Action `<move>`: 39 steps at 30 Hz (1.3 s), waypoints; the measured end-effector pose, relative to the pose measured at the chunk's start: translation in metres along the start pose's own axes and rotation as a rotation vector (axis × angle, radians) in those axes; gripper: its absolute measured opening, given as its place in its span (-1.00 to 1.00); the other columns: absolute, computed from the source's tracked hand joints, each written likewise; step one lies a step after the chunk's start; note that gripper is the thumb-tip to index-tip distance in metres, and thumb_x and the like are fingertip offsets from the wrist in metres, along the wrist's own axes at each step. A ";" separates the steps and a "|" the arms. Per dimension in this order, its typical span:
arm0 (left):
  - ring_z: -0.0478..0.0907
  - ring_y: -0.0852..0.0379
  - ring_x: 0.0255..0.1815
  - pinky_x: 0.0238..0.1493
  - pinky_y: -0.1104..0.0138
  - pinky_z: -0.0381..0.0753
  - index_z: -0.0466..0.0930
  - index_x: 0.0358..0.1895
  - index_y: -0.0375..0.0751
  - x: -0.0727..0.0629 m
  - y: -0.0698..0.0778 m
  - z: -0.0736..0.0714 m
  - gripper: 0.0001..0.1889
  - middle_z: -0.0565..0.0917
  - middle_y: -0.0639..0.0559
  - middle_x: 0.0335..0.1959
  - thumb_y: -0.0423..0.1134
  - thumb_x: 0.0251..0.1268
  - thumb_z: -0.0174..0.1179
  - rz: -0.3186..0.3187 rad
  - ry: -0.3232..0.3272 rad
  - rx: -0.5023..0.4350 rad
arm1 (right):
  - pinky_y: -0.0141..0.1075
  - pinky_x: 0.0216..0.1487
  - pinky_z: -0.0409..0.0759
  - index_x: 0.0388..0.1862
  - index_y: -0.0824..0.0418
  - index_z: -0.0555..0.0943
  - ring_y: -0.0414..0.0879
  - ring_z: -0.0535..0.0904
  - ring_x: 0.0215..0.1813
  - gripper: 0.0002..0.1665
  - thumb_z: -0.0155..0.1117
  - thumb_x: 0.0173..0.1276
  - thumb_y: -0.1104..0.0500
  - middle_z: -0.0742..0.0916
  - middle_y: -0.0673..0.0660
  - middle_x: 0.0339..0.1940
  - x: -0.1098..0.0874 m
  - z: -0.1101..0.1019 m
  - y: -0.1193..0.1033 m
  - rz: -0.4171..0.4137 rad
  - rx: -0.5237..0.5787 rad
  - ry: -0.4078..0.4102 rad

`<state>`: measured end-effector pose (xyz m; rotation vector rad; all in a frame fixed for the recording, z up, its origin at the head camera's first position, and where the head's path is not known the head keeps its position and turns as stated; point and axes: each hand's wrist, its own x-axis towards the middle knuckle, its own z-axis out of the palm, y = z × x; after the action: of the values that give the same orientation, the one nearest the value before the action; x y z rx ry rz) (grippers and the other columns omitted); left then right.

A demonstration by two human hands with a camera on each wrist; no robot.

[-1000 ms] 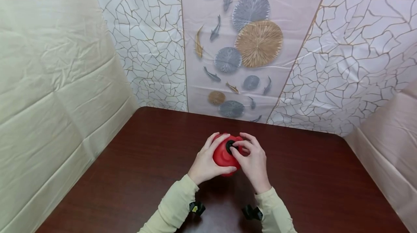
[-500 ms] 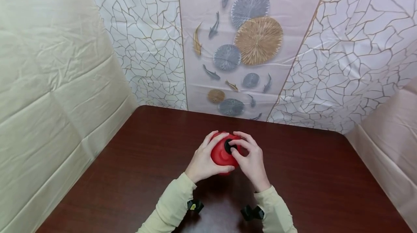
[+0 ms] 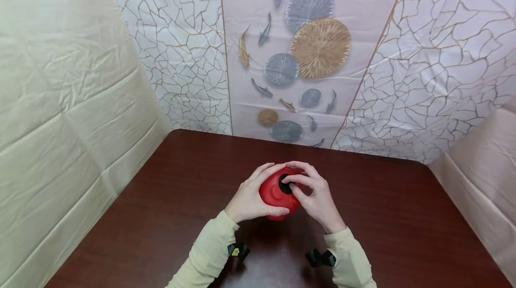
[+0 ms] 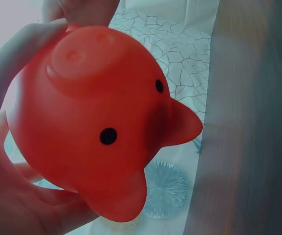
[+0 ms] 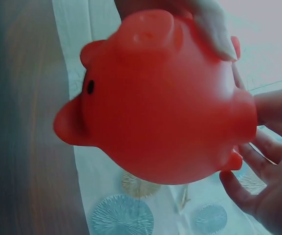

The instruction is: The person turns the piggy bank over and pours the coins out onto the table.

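Observation:
A red piggy bank [image 3: 276, 197] is held above the table, belly up, with a round black stopper [image 3: 283, 187] in its underside. My left hand [image 3: 251, 197] grips its left side, thumb on the near side and fingers over the far side. With thumb and index finger, my right hand [image 3: 319, 195] pinches at the stopper; those fingertips partly cover it. The left wrist view shows the pig's snout, black eyes and ears on the piggy bank [image 4: 77, 112]. In the right wrist view, the right hand [image 5: 272, 166] is by the pig's feet, and the stopper is hidden.
Below the hands lies a dark reddish-brown table [image 3: 193, 167]. A patterned cloth backdrop [image 3: 258, 95] hangs behind its far edge, and pale cloth [image 3: 80, 126] lines the left side. A black wrist camera [image 3: 320, 258] hangs beneath the right sleeve, with another under the left.
The piggy bank has turned a little in my hands, showing more of its near side. The right hand's fingers have shifted slightly around the black stopper, and its wrist has moved a little right.

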<state>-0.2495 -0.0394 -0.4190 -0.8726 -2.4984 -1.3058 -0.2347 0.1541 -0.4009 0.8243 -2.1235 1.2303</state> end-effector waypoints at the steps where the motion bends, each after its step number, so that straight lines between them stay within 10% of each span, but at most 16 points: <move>1: 0.48 0.09 0.26 0.03 0.25 0.66 0.21 0.40 0.48 0.001 0.000 0.000 -0.07 0.32 0.09 0.41 0.05 -0.12 0.52 0.003 -0.004 -0.008 | -0.64 0.13 0.43 -0.25 0.14 0.74 0.05 0.52 0.14 -0.65 0.30 0.14 0.54 0.64 0.15 0.12 0.001 -0.002 0.000 -0.002 -0.005 -0.013; 12: 0.49 0.16 0.19 0.00 0.39 0.63 0.22 0.40 0.39 0.006 0.000 0.016 -0.11 0.37 0.19 0.34 0.05 -0.07 0.50 -0.034 -0.049 -0.108 | -0.05 -0.03 0.39 -0.31 0.14 0.76 0.00 0.53 -0.01 -0.69 0.49 -0.04 0.45 0.67 0.16 -0.08 -0.001 -0.017 0.003 -0.184 -0.365 -0.012; 30: 0.43 0.14 0.27 0.04 0.23 0.62 0.20 0.36 0.56 0.002 -0.005 0.015 -0.12 0.37 0.18 0.36 0.12 -0.10 0.48 -0.084 -0.111 -0.034 | -0.32 -0.31 0.48 -0.35 0.13 0.69 -0.18 0.57 -0.33 -0.71 0.53 -0.06 0.38 0.71 -0.02 -0.40 -0.002 -0.011 0.001 -0.256 -0.570 -0.103; 39: 0.48 0.17 0.18 -0.03 0.40 0.63 0.19 0.37 0.49 0.002 -0.005 0.020 -0.11 0.39 0.21 0.34 0.06 -0.08 0.49 -0.095 -0.134 -0.155 | -0.32 -0.31 0.50 -0.34 0.09 0.67 -0.19 0.55 -0.34 -0.76 0.44 0.03 0.37 0.69 -0.04 -0.40 -0.002 -0.016 -0.001 -0.273 -0.611 -0.153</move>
<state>-0.2519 -0.0250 -0.4333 -0.9120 -2.5971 -1.5381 -0.2303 0.1690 -0.3949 0.8972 -2.2258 0.3492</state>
